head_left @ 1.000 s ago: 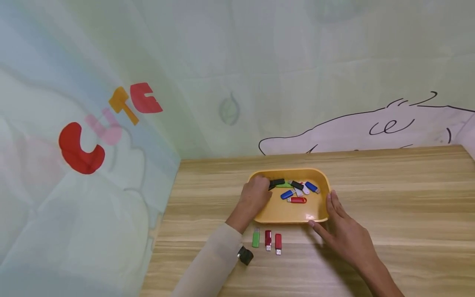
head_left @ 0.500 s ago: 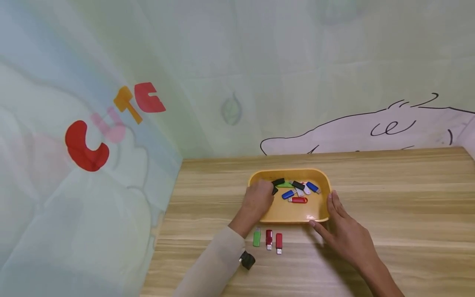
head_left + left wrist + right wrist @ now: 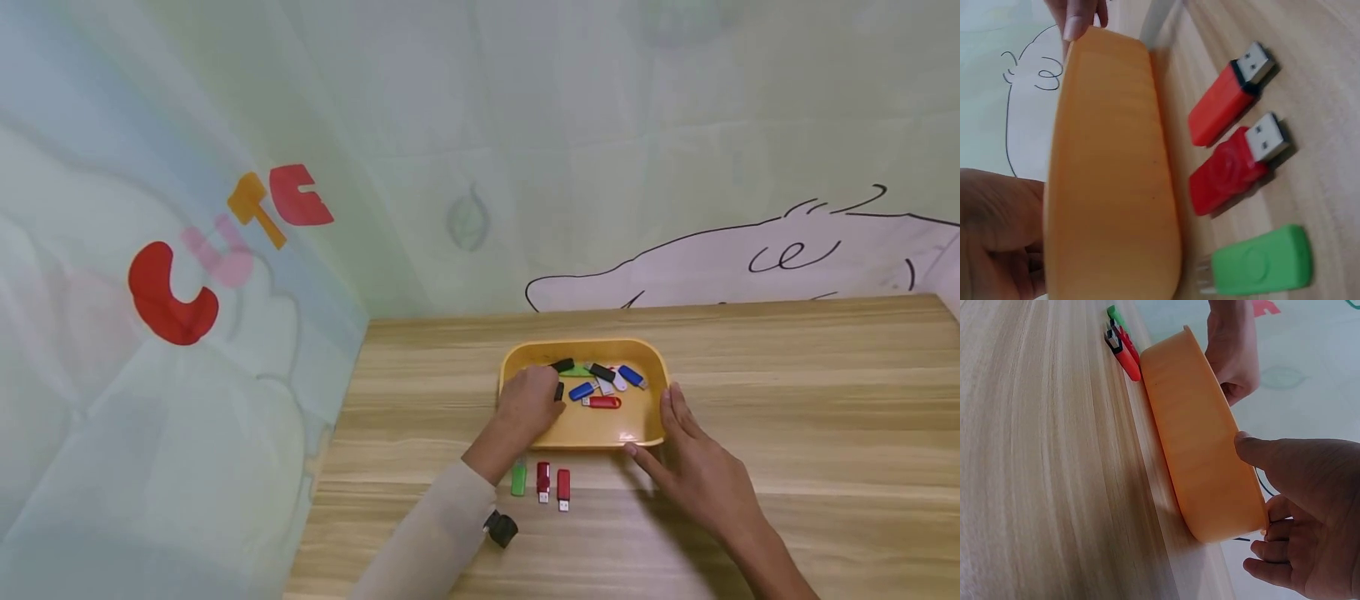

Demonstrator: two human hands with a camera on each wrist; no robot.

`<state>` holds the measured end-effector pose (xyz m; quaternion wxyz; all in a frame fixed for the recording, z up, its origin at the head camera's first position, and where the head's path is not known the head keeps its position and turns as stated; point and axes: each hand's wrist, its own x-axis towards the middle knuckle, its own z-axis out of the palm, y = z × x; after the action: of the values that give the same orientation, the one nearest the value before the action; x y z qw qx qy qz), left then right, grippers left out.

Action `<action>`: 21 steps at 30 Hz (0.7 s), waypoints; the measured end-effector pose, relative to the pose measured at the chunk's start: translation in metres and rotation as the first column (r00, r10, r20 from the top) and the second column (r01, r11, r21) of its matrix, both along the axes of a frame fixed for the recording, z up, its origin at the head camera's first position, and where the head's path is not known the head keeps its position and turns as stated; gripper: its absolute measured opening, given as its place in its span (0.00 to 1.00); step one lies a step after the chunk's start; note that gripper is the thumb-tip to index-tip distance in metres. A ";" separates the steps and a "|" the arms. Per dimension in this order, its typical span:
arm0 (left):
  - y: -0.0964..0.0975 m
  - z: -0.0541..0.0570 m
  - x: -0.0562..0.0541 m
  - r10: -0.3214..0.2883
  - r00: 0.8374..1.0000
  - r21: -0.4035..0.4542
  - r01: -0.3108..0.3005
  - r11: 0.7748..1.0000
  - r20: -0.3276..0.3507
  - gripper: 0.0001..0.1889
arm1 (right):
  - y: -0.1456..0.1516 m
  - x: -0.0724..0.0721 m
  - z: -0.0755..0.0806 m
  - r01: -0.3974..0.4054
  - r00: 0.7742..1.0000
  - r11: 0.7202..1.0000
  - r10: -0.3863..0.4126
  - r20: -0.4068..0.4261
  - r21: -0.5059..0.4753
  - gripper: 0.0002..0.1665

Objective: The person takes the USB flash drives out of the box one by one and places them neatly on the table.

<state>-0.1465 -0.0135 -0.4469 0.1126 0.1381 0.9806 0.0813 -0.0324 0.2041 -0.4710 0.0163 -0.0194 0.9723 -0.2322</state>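
Note:
Inside the yellow tray, my left hand pinches a black USB stick, mostly hidden by the fingers. Around the tray's front right corner, my right hand holds the rim, its thumb on the front side and its fingers along the right side. Several USB sticks lie loose in the tray: a red one, two blue ones, a black one, another black one, a green one and white pieces. The left wrist view shows the tray's outer wall, which hides the left fingertips.
In front of the tray, a green USB stick, a dark red one and a red one lie side by side on the wooden table. Printed cloth hangs behind and to the left.
My left hand has moved slightly right and toward the front inside the tray, the black USB stick shifting with it. My right hand and the tray have stayed put.

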 end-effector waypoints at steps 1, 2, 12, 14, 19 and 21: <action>-0.001 0.001 -0.001 -0.006 1.000 0.001 0.006 1.000 -0.001 0.13 | 0.000 0.000 0.000 0.001 1.000 1.000 -0.001 0.003 -0.001 0.61; -0.002 0.003 -0.002 -0.015 1.000 0.000 0.015 1.000 0.000 0.13 | 0.000 0.000 0.000 0.001 1.000 1.000 -0.001 0.003 -0.001 0.61; -0.010 0.009 -0.009 -0.189 0.982 -0.045 0.190 0.981 0.019 0.22 | 0.001 -0.001 0.000 -0.009 1.000 1.000 0.009 -0.022 -0.007 0.61; -0.010 0.009 -0.009 -0.200 0.979 -0.046 0.201 0.978 0.038 0.23 | 0.001 -0.001 0.000 -0.006 1.000 1.000 0.006 -0.014 -0.002 0.61; -0.010 0.007 -0.010 -0.217 0.974 -0.050 0.221 0.974 0.065 0.23 | 0.000 -0.002 0.000 -0.002 1.000 1.000 0.002 -0.004 0.002 0.62; -0.010 0.006 -0.010 -0.221 0.973 -0.052 0.225 0.973 0.072 0.22 | 0.000 -0.002 0.000 -0.002 1.000 1.000 0.002 -0.004 0.001 0.62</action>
<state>-0.1565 -0.0237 -0.4407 0.1574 0.2413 0.9566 0.0434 -0.0340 0.2041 -0.4709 0.0147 -0.0209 0.9725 -0.2315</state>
